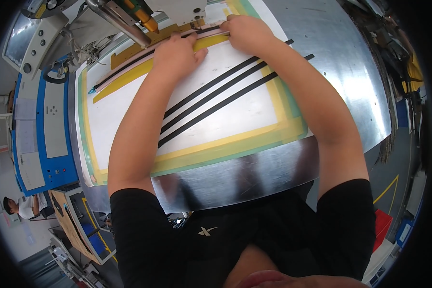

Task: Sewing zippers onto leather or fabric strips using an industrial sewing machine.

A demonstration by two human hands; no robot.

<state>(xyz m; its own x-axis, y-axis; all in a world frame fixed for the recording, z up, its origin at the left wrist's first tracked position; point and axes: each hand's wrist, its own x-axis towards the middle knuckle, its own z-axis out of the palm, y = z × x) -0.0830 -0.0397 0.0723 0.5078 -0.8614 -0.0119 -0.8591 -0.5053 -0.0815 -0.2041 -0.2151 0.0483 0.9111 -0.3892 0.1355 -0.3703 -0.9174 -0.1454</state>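
A long thin black strip lies along a pale pink band between yellow guide pieces on a white sheet. My left hand rests on it near the middle, fingers spread and thumb apart. Farther right, my right hand closes its fingertips at the strip's right part; the exact grip is partly hidden. A small light-blue piece sits at the strip's left end. Nearer me, three loose black strips lie side by side at a slant, passing under my right forearm.
Yellow and green tape borders the sheet on a shiny metal table. A machine head with a metal cylinder and a brass-coloured nozzle hangs just beyond my hands. A blue and white machine cabinet stands left. Another person is far left.
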